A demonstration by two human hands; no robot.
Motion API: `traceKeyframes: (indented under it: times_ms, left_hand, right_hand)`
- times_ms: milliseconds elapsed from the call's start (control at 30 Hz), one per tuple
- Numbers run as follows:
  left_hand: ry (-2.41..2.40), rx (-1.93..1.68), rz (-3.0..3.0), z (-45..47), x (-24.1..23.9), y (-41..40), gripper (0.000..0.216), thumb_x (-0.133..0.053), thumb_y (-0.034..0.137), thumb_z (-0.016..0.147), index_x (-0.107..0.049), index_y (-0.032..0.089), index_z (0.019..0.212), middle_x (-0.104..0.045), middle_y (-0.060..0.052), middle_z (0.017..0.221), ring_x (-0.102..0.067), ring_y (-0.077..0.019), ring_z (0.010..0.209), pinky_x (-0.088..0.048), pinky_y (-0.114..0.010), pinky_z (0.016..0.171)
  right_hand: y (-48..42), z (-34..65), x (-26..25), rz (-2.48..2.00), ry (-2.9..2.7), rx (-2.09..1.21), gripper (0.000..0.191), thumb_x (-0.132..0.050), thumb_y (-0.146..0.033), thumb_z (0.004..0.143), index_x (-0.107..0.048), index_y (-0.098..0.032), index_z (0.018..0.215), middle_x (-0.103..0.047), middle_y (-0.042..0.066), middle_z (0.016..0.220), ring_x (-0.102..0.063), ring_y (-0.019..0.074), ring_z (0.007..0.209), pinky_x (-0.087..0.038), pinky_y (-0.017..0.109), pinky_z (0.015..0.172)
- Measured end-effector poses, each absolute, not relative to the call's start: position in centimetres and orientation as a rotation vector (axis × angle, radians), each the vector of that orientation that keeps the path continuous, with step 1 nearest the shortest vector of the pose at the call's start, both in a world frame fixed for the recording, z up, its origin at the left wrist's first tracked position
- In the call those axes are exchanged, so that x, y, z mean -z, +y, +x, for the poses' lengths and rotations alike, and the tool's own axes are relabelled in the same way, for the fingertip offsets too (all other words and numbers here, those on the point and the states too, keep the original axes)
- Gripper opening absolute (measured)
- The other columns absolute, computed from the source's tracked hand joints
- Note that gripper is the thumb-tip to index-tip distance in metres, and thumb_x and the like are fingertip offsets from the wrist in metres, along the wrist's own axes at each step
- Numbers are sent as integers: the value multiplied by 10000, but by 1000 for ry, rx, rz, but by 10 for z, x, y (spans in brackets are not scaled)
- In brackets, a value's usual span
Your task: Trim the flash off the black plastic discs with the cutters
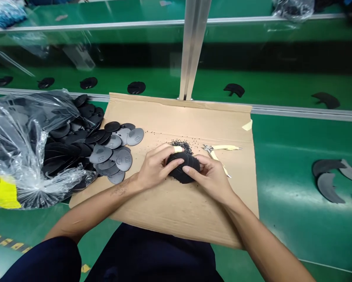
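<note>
Both of my hands grip a small group of thin black oval plastic pieces (183, 172), overlapping one another above the cardboard sheet (164, 211). My left hand (158, 164) pinches them from the left, with yellow tape round one finger. From the right, my right hand (213, 176) has its thumb on top and its fingers curled at the edge. Just beyond the hands lies a heap of tiny black scraps (184, 147). A pair of nippers (211, 149) with yellow-wrapped handles rests open to the right. More grey-black oval pieces (114, 156) lie loosely piled at the left.
A clear plastic bag (26, 156) full of black pieces spills onto the cardboard's left side. Curved dark pieces (329, 184) lie on the green surface at right. A metal post (193, 51) rises behind the cardboard. Single black parts (136, 87) stand along the rear conveyor.
</note>
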State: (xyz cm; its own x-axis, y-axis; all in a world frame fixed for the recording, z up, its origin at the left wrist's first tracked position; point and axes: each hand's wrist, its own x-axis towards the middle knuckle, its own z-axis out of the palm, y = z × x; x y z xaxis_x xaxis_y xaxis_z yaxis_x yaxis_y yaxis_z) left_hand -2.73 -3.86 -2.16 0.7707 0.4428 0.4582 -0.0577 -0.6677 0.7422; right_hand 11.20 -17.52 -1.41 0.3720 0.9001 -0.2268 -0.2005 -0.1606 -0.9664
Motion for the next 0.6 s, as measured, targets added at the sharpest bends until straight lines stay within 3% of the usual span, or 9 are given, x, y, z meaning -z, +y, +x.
traceKeyframes:
  times_ms: [400,600]
  left_hand:
    - [314,-880,2163,-28,17,-40,182,-648,275,970,-706,180,1114,-692,-37,885,-628,-127,800,-529,-245,699]
    - [291,-915,2172,-28,18,-44,148,-667,251,961,-708,165,1074,-654,-15,812,-599,-109,734,-511,-225,654]
  right_hand:
    - [-174,109,14,-1458,-781,-1036,396,-805,-566,766,-681,-199,846,-598,-8,748,-560,135,679,-499,247,582]
    - [-174,108,11,-1484,-825,-1005,392,-766,-569,811,-636,-200,790,-541,-22,702,-520,124,649,-472,234,562]
